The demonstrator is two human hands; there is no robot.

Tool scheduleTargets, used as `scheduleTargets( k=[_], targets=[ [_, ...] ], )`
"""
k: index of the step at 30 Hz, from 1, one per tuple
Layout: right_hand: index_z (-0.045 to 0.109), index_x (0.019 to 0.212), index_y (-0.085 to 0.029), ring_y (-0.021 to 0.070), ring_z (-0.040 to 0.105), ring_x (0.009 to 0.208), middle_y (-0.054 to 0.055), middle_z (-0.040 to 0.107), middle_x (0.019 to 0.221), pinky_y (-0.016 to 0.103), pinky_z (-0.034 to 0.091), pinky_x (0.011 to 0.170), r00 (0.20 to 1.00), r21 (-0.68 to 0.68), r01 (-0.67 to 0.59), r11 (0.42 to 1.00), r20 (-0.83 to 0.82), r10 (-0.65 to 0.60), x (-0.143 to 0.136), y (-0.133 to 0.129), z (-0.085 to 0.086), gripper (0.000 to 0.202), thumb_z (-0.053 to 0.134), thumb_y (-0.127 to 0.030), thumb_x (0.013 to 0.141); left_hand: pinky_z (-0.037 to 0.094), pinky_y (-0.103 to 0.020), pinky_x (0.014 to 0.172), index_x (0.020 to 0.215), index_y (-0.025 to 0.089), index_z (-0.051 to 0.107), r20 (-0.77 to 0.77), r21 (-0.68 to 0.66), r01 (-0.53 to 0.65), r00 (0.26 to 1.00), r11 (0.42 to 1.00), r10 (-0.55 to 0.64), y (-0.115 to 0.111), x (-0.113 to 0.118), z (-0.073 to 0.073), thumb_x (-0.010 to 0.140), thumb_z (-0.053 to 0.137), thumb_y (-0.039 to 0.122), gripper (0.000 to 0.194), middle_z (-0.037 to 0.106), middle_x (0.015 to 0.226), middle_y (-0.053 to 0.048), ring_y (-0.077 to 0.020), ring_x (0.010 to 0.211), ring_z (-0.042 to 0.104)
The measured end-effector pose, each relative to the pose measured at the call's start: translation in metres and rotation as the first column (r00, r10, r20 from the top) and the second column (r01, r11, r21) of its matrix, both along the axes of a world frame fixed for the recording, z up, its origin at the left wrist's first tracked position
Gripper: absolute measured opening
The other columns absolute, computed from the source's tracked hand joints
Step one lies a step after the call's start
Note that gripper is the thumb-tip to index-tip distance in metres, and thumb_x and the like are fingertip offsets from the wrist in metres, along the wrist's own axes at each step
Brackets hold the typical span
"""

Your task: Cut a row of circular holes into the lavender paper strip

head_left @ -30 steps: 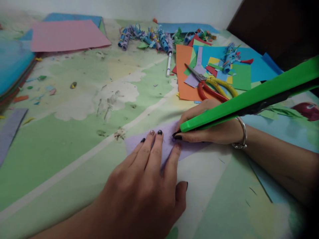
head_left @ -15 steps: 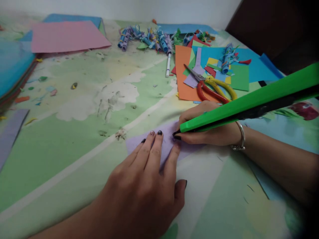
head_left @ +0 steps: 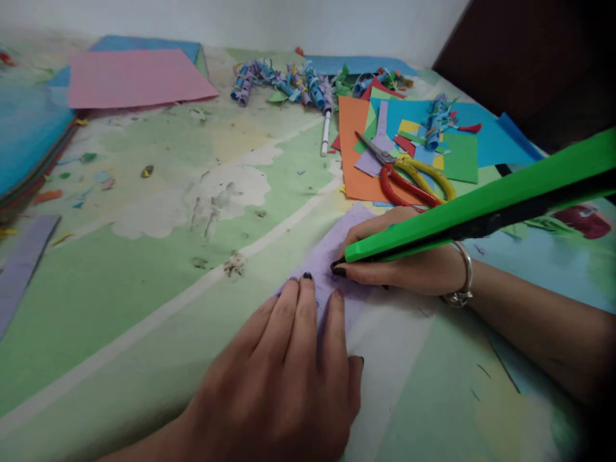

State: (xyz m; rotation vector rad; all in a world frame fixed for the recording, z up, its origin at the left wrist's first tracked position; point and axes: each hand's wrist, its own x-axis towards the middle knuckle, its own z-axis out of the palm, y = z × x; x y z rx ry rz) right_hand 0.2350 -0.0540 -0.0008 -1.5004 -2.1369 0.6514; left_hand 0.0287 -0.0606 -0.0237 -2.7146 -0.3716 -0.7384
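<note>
Here, the left hand (head_left: 283, 372) lies partly spread on purple paper (head_left: 332, 240); the right hand (head_left: 409, 276) pinches a green tool (head_left: 462, 208), perhaps a pen.

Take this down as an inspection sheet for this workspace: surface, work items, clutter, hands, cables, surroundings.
Surface: green-and-white patterned table cover, with dark smudges.
Work items: purple paper; green-and-black tool, its front end at the paper, contact unclear.
Clutter: scissors lying on coloured sheets, including an orange sheet; curled paper pieces; white stick; pink sheet; small scraps.
Hands: left hand spread with its fingers on the paper; right hand gripping the tool.
Cables: nothing seen.
Surroundings: pale wall behind; dark area far right, details unclear.
</note>
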Motion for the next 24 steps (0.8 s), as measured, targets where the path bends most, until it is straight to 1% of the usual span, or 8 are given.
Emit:
scheduleTargets(
  k=[3,5,9,13,16,20,22,24],
  targets=[
    [0.068,0.075,-0.013,0.0061,0.051,0.058,-0.003,0.06,0.062,0.019,0.038,0.06,1.0,-0.038,-0.015,0.999,-0.005,0.015,0.0029,-0.0001,0.0,0.015,0.062,-0.025,0.082,0.059,-0.048,0.077,0.107,0.005,0.068,-0.035,-0.125,-0.02,0.999,0.992,0.016,0.0023,0.0025,0.0003,0.084,0.048,0.031,0.04,0.065,0.11,-0.02,-0.0362,0.099,0.064],
    [0.068,0.073,-0.014,0.0064,0.052,0.058,-0.003,0.062,0.063,0.019,0.038,0.059,1.0,-0.027,-0.004,1.0,0.023,0.004,0.0034,-0.0009,0.0006,0.016,0.062,-0.026,0.082,0.059,-0.049,0.077,0.111,0.006,0.067,-0.036,-0.171,-0.041,0.999,0.984,0.035,0.0035,0.0033,0.0003,0.083,0.047,0.031,0.042,0.063,0.115,-0.02,-0.037,0.103,0.062],
    [0.068,0.069,-0.015,0.0073,0.055,0.06,-0.003,0.064,0.065,0.019,0.038,0.059,0.995,0.013,0.028,1.0,0.094,-0.029,0.0008,-0.003,0.0023,0.014,0.063,-0.023,0.08,0.06,-0.046,0.075,0.115,0.007,0.064,-0.043,-0.165,-0.048,0.998,0.985,0.041,0.0039,0.0011,-0.001,0.083,0.047,0.035,0.045,0.063,0.117,-0.019,-0.036,0.103,0.063],
    [0.067,0.067,-0.017,0.007,0.056,0.059,-0.004,0.065,0.065,0.02,0.04,0.061,0.99,0.032,0.03,0.999,0.135,-0.034,-0.001,-0.0041,0.0033,0.013,0.063,-0.02,0.079,0.06,-0.045,0.077,0.116,0.008,0.064,-0.042,-0.167,-0.063,0.997,0.984,0.057,0.004,-0.0012,-0.0015,0.084,0.047,0.036,0.046,0.063,0.117,-0.018,-0.0346,0.103,0.063],
    [0.067,0.066,-0.017,0.0059,0.056,0.058,-0.005,0.065,0.064,0.019,0.039,0.06,0.992,0.032,0.038,0.999,0.123,-0.042,-0.0014,-0.0046,0.0032,0.013,0.065,-0.019,0.078,0.06,-0.045,0.076,0.117,0.007,0.063,-0.048,-0.17,-0.071,0.997,0.983,0.063,0.0032,-0.0009,-0.0011,0.083,0.047,0.036,0.047,0.063,0.117,-0.018,-0.0348,0.104,0.063],
    [0.067,0.067,-0.016,0.0068,0.055,0.059,-0.004,0.064,0.064,0.019,0.038,0.057,0.994,0.015,0.05,0.999,0.094,-0.051,-0.0012,-0.0048,0.0018,0.012,0.065,-0.02,0.077,0.059,-0.045,0.078,0.117,0.007,0.063,-0.041,-0.165,-0.089,0.996,0.982,0.083,0.0008,0.0007,-0.0013,0.084,0.046,0.034,0.046,0.063,0.118,-0.018,-0.035,0.105,0.062],
    [0.067,0.066,-0.016,0.0072,0.055,0.058,-0.003,0.064,0.064,0.02,0.038,0.056,0.996,0.006,0.063,0.998,0.065,-0.064,-0.0003,-0.0043,0.001,0.013,0.064,-0.021,0.078,0.059,-0.045,0.079,0.117,0.006,0.063,-0.053,-0.168,-0.074,0.996,0.983,0.066,0.0005,0.0016,-0.0015,0.084,0.047,0.034,0.046,0.062,0.118,-0.019,-0.035,0.105,0.062],
    [0.066,0.065,-0.015,0.0072,0.053,0.056,-0.003,0.062,0.061,0.02,0.039,0.055,0.999,0.006,0.04,0.999,0.025,-0.04,0.0009,-0.0033,0.0003,0.017,0.063,-0.023,0.08,0.059,-0.046,0.079,0.117,0.005,0.063,-0.057,-0.168,-0.059,0.997,0.984,0.05,0.0014,0.0021,-0.0012,0.084,0.047,0.034,0.046,0.062,0.118,-0.019,-0.0354,0.105,0.062]
  ],
)
